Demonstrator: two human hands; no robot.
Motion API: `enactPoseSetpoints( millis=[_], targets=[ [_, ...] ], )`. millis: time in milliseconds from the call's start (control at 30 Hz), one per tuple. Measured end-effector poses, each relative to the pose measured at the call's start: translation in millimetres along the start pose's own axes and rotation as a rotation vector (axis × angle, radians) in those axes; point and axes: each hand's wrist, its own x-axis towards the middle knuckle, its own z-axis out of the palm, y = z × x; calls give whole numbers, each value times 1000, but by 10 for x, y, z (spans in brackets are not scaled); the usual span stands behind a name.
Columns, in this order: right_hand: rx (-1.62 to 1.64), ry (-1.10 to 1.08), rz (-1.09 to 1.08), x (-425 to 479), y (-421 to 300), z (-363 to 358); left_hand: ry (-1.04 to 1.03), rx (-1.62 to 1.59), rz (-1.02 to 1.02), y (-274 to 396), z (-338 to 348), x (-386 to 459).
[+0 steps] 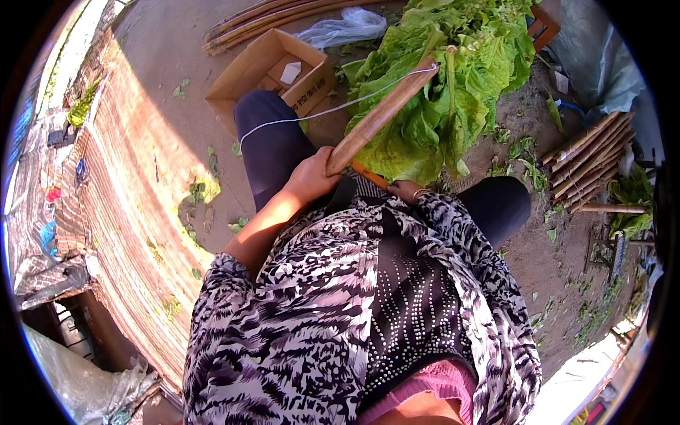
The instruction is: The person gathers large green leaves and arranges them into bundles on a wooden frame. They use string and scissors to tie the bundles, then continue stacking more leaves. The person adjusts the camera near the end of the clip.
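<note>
My left hand [313, 178] is closed around the lower end of a split bamboo pole [385, 117], which slants up to the right. A white string [329, 112] is fastened near the pole's far tip and droops back to my left knee. In my right hand [406, 190], low by my lap, is the right end of an orange-brown stick or handle [370, 175]; its other end passes behind the pole and left hand. A large heap of broad yellow-green leaves [478, 79] lies ahead, partly under the pole. Its tip reaches over the leaves.
An open cardboard box [239, 74] bearing writing stands beyond my left knee. Behind it lie bamboo poles [255, 24] and a clear plastic bag [345, 27]. At right are a bundle of bamboo sticks [589, 162] and a metal frame [611, 255]. Leaf scraps litter the ground.
</note>
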Motion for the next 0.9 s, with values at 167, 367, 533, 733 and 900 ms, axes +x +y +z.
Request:
enactPoseSetpoints(
  millis=[167, 367, 533, 733, 900],
  targets=[
    [51, -43, 7, -137, -112, 30, -5, -160, -5, 169, -465, -64],
    [139, -193, -67, -340, -231, 273, -90, -90, -141, 426, -1072, -347],
    [143, -265, -166, -1056, -820, 446, -343, -43, -427, 687, -1275, -685],
    [197, -306, -131, -1107, -1082, 451, -462, -165, -523, 742, -1483, -827],
    [185, -291, -114, -1150, -1036, 386, -376, -418, -824, 1091, -1689, -746]
  ],
)
